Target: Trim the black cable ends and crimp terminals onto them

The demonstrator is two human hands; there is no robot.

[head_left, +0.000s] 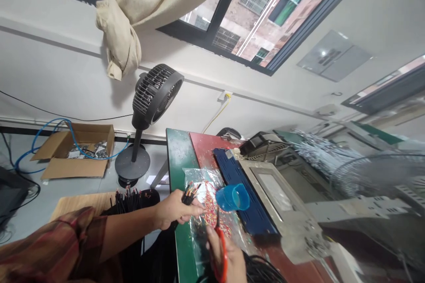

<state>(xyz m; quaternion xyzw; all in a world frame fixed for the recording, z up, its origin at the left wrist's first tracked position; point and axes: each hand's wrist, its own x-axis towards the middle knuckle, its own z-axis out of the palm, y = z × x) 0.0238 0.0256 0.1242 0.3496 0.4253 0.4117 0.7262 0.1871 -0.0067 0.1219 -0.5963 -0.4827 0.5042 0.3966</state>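
Over the worktop [181,152], your left hand [173,209] clasps black cables [187,196], your right hand [232,261] scissors [225,250]; angle these safely outward.

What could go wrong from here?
1. The red-handled scissors in the right hand point up near the left hand, which grips black cables; a slip might nick a finger.
2. The blue cup sits near the blade tips and could get knocked.
3. Loose colored scraps on the plastic sheet could scatter if bumped.
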